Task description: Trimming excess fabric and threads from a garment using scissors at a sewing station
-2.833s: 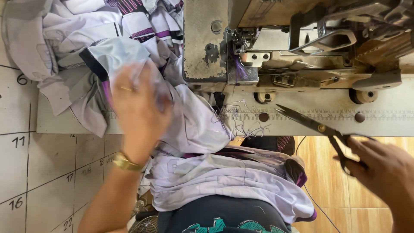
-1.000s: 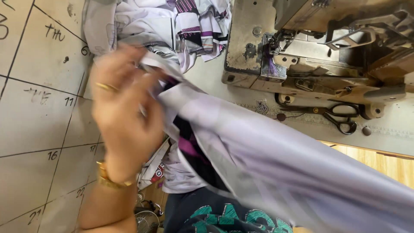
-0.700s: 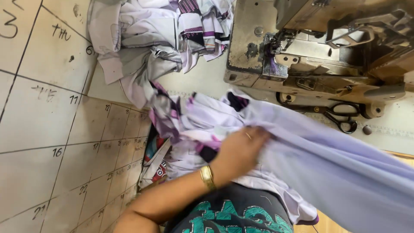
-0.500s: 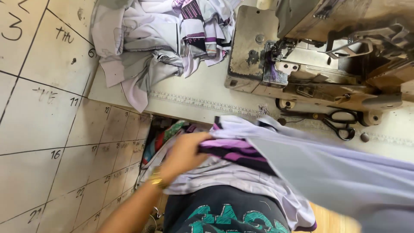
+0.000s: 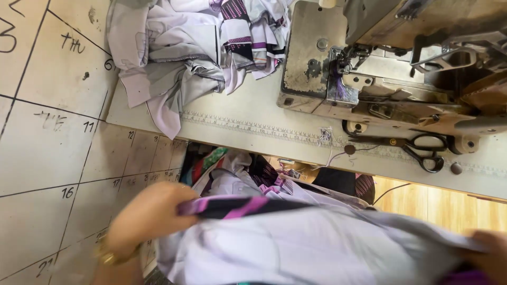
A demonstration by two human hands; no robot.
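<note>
The left hand [image 5: 150,216] is clamped on the lilac garment [image 5: 317,248], now lower and nearer the lap than before. The right hand [image 5: 488,256] pinches its far end. Beyond, scissors [image 5: 417,148] lie untouched beside the sewing machine [image 5: 380,63].

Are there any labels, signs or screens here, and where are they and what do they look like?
No packages or screens.
Pale floor tiles, left: dark handwritten marks, one per square.
Printed measuring strip, long and thin, dark ticks on the white table edge before the grey sewing machine.
</note>
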